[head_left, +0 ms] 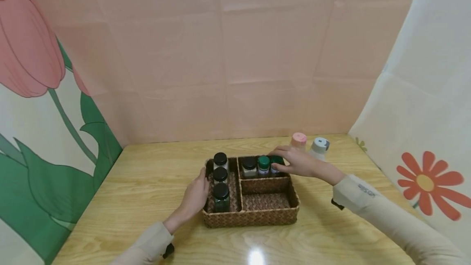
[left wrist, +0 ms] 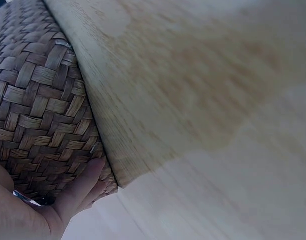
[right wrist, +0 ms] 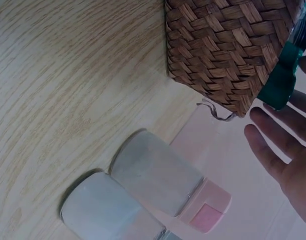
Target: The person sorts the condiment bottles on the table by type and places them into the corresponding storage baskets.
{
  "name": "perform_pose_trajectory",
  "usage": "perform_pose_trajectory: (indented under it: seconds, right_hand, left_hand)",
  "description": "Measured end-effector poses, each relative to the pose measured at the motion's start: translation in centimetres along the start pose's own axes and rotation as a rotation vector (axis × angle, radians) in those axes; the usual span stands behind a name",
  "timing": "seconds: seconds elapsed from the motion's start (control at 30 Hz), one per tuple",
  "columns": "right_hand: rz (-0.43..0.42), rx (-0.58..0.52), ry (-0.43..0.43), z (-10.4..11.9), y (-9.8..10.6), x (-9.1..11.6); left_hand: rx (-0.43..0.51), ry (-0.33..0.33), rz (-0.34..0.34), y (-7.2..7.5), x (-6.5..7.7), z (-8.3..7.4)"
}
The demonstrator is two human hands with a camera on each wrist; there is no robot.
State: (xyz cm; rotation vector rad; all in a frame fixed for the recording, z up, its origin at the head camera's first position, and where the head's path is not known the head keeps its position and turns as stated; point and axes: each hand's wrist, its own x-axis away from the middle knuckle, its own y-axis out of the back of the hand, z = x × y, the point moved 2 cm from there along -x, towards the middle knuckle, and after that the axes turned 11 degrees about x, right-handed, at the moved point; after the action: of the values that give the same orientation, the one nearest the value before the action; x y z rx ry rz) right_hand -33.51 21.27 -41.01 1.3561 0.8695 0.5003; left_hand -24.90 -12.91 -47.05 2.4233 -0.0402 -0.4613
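A brown woven basket (head_left: 254, 218) with three compartments sits on the table. My left hand (head_left: 195, 193) lies along its left side, fingers (left wrist: 85, 185) extended against the woven wall in the left wrist view. At the back right compartment, my right hand (head_left: 298, 161) holds a green-capped spice jar (head_left: 276, 160) by its cap, thumb on one side and fingers on the other. Beside that jar stand another green-capped jar (head_left: 263, 165) and a black-capped jar (head_left: 249, 167). Several black-capped jars (head_left: 221, 191) line the left compartment.
Behind my right hand stand a pink-capped container (head_left: 299, 139) and a grey-capped container (head_left: 319, 147), both near the table's back edge. The front right compartment (head_left: 266, 200) shows its woven floor. Cloth hangings (head_left: 228, 60) bound the wooden table (head_left: 154, 183) at the back and sides.
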Motion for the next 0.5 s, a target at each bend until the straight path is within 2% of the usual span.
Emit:
perform_pose_trajectory:
  seconds: [0.23,0.5]
  right_hand:
    - [-0.116,0.019,0.030,-0.3,0.3,-0.2]
    - [-0.188,0.080,0.037,-1.5,0.1,0.0]
  left_hand:
    - [-0.001,-0.003,-0.004,-0.1,-0.1,0.1]
    - [-0.015,-0.002,-0.008,-0.1,-0.1,0.2]
